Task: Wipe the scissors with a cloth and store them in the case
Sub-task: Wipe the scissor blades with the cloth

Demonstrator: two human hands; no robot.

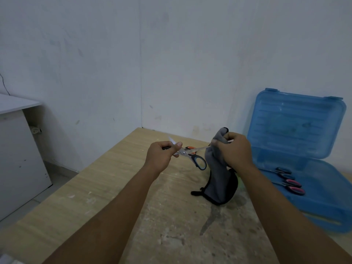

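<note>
Forearms [118, 206] enter from the bottom edge and meet above a worn wooden desk [106, 180].

We record the left hand [162, 154] with its fingers curled tight round the scissors [183, 152], gripping them near the pivot. The scissors are held clear of the desk and spread wide. One blade points up and left past the knuckles, the other runs right into the cloth, and a blue-and-black handle loop hangs below.

The right hand [233, 149] has its fingers clamped on a grey, black-edged cloth [219, 180]. The cloth is bunched over that right-hand blade, and its lower end trails down onto the desk.

At the right, well apart from the hands, a blue translucent plastic case [297, 126] stands open with its lid upright against the wall. In its base lie a black-handled pair [284, 172] and a pink-handled pair [294, 187], side by side.

We judge the wiping step to be in progress on one blade. The other blade looks bare of cloth. Placing this pair in the case is outstanding, and so is closing the lid, if that is required.

We find no brand, label or legible writing on the scissors, cloth or case. A pale cabinet [19, 149] stands at far left.
</note>
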